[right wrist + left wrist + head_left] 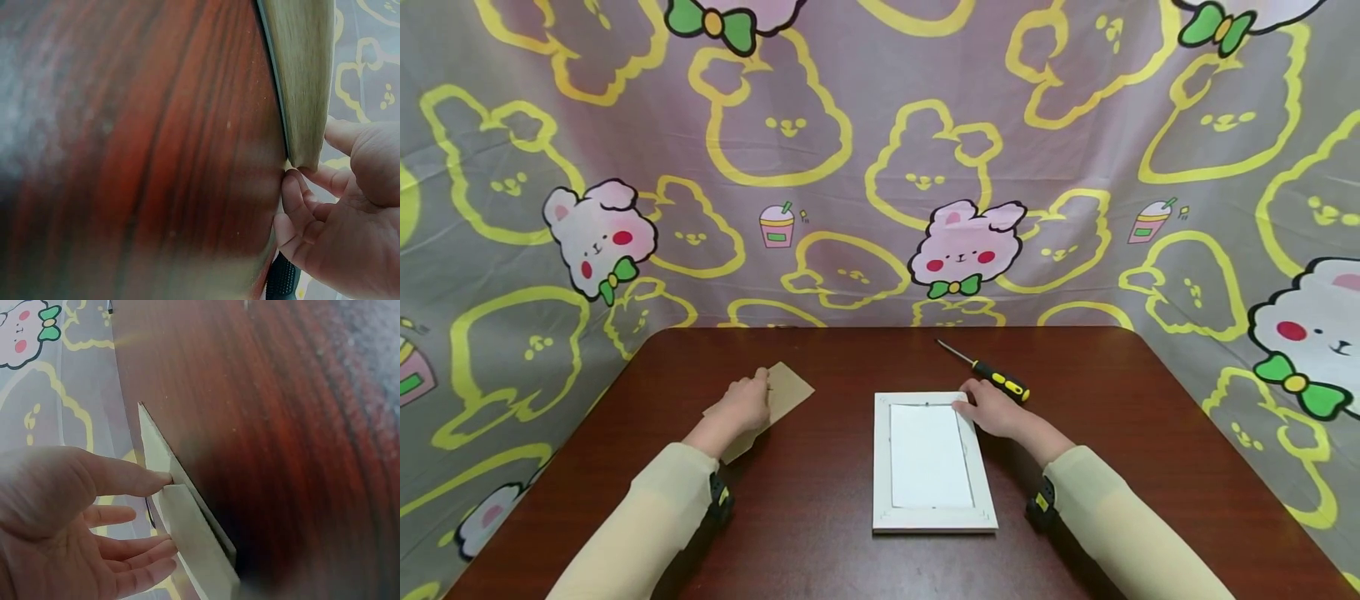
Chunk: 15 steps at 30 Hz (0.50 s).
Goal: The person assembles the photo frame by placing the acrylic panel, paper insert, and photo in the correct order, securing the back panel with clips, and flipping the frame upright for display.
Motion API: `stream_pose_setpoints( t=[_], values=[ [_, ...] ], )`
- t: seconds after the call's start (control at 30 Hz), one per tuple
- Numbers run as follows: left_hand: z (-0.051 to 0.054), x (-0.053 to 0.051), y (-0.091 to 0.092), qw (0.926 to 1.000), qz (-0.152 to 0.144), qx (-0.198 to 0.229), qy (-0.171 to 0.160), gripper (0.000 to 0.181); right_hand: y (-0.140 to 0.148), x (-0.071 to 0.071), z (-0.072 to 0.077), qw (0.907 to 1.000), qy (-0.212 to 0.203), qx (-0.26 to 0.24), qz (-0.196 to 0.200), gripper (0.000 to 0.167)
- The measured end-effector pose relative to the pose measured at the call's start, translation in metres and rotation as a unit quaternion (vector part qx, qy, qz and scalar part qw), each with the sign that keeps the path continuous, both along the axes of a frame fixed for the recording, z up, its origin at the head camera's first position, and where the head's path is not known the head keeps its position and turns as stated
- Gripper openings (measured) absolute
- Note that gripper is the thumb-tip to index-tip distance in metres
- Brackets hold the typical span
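Observation:
My left hand [743,406] is at a thin light-brown board [792,388] lying left of centre on the table. In the left wrist view the thumb and fingertips pinch this board, and a second narrow flap [197,534] angles off it. A white picture frame [882,467] lies flat nearer the middle, with a white panel [931,458] inside its border. At its far right corner is my right hand [995,410], thumb on top. The right wrist view shows the frame's side [303,81] with fingers curled under that corner.
A screwdriver [1000,382] with a black and yellow handle lies beyond the right hand, its shaft pointing to the back left. The dark red wooden table [820,525] ends at a patterned cloth [850,167] that hangs behind it and along both sides.

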<state>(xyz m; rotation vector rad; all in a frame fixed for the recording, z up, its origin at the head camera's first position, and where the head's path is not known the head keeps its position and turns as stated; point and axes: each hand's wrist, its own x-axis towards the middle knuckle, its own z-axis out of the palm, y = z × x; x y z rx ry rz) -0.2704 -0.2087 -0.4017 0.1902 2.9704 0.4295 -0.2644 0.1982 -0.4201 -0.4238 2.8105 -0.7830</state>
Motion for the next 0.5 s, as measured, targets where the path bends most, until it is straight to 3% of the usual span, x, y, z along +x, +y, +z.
stream_pose_setpoints(
  t=[0.13, 0.3, 0.5],
  values=[
    [0.0023, 0.0015, 0.0007, 0.9996, 0.013, -0.024, 0.004, 0.056, -0.0004, 0.0001, -0.0003, 1.0000, 0.000, 0.004, 0.000, 0.041],
    [0.0012, 0.0001, 0.0034, 0.9976, 0.052, -0.045, 0.011, 0.050, -0.0006, -0.0002, -0.0012, 1.0000, 0.004, 0.005, 0.003, 0.041],
    [0.0049, -0.0075, 0.0064, 0.9951, 0.089, -0.036, -0.023, 0.065, -0.0011, -0.0007, -0.0024, 1.0000, 0.004, 0.006, 0.000, 0.043]
  ],
)
